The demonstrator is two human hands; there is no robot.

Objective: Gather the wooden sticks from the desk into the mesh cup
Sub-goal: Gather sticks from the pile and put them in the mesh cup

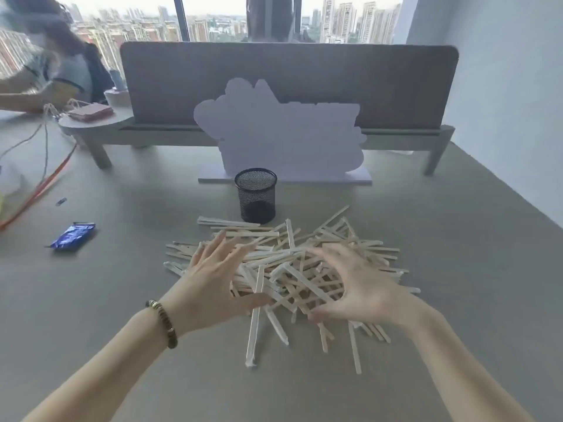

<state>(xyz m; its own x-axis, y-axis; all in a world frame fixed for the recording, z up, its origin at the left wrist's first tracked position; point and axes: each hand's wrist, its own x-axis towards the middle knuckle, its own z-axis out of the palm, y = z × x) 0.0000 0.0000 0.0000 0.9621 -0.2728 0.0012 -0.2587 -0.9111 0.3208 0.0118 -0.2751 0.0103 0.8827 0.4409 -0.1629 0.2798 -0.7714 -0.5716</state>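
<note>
A loose heap of pale wooden sticks lies on the grey desk, criss-crossed in all directions. Just behind the heap stands a black mesh cup, upright, with no sticks showing in it. My left hand hovers over the heap's left side with fingers spread, holding nothing. My right hand is over the right side, fingers curved and apart, its fingertips at the sticks. Both hands are slightly blurred. A beaded bracelet is on my left wrist.
A white cut-out sign stands behind the cup, before a grey partition on a shelf. A blue packet and a small clip lie left. Orange cables run at far left, where another person sits. A wall is right.
</note>
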